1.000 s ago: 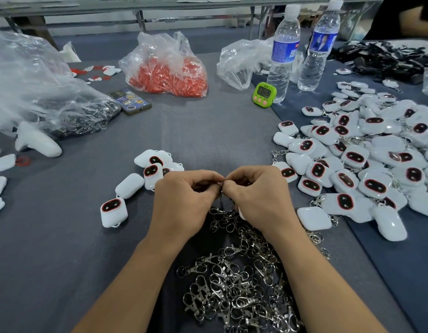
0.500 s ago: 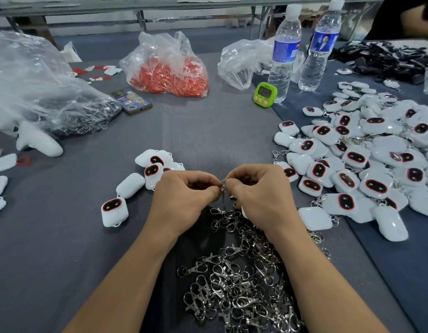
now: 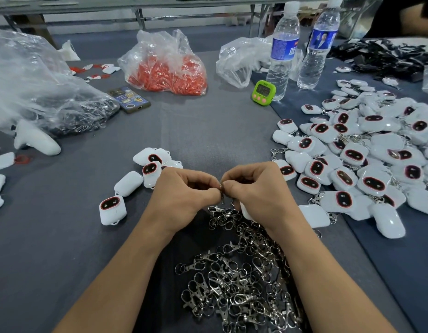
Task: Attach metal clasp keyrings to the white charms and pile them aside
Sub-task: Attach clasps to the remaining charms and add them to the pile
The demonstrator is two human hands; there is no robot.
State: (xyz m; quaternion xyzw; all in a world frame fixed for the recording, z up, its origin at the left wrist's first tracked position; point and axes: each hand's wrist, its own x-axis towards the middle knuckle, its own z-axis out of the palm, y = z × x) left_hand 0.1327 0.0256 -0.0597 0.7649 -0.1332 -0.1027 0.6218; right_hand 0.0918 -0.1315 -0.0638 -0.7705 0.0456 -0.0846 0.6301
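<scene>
Over the keyring heap (image 3: 237,284), left hand (image 3: 184,195) and right hand (image 3: 256,191) pinch one clasp keyring (image 3: 221,188) in curled fingers (image 3: 208,192), white charm (image 3: 245,212) under the right palm. Clear bag (image 3: 160,49) holds red loops (image 3: 169,78); bottle labels (image 3: 283,48) illegible.

Water bottles (image 3: 283,51): two. Green timer (image 3: 263,91): one. Phone (image 3: 129,99): one. Bag of red pieces (image 3: 167,68): one. Charms (image 3: 366,164), clasps (image 3: 239,284): heaps, uncountable.

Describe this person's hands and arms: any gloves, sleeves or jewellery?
No gloves: the left hand and right hand are bare. The left forearm and right forearm are bare too, no sleeve showing up to the picture's edge. No watch, ring or bracelet shows.
</scene>
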